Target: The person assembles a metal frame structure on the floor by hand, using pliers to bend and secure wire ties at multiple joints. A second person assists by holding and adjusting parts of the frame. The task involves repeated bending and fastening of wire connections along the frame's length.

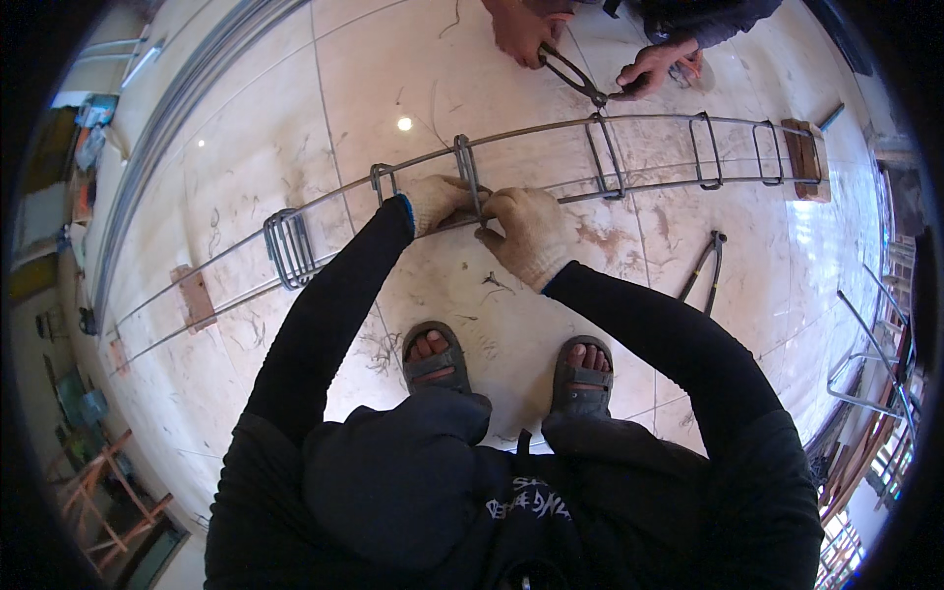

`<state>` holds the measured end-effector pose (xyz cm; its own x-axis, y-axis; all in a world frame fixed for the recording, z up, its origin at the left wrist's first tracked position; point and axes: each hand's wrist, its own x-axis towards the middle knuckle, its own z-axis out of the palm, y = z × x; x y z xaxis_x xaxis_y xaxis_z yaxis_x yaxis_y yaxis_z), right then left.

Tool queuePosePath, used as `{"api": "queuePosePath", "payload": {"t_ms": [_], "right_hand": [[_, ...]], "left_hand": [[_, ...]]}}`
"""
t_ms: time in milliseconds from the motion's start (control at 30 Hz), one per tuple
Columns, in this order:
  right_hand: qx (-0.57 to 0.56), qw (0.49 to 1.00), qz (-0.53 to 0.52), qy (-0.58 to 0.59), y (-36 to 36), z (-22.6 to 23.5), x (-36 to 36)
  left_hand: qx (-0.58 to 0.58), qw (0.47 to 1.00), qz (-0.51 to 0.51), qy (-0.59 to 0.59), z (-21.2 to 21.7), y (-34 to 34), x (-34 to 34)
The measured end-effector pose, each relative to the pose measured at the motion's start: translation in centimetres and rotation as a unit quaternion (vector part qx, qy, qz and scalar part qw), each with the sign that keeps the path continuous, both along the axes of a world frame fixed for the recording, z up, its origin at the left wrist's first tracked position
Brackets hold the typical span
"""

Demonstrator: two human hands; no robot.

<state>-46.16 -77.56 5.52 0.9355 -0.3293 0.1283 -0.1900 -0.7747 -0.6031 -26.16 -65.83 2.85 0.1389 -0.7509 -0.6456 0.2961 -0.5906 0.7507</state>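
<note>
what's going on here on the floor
A person's gloved left hand and right hand are working at a rectangular metal loop on long metal rods. Opposite, a co-worker's hand holds pincers near the rods. More loops sit bunched farther left, and a second pair of pincers lies on the floor.

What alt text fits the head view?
Cream-gloved left hand and right hand meet at a grey rectangular metal stirrup on long, thin, parallel steel bars over a pale tiled floor. Beyond the bars, a co-worker's bare hand holds dark metal pincers.
</note>
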Motion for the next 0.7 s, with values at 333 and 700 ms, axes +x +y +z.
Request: {"api": "queuePosePath", "payload": {"t_ms": [333,700], "right_hand": [[-0.024,0.999,-0.026,0.033,0.4,0.2,0.3],[-0.037,0.996,-0.071,0.035,0.7,0.7,0.2]], "left_hand": [[0.041,0.989,-0.079,-0.119,-1.8,0.3,0.5],[-0.040,0.763,-0.470,-0.441,-1.7,-0.8,0.8]]}}
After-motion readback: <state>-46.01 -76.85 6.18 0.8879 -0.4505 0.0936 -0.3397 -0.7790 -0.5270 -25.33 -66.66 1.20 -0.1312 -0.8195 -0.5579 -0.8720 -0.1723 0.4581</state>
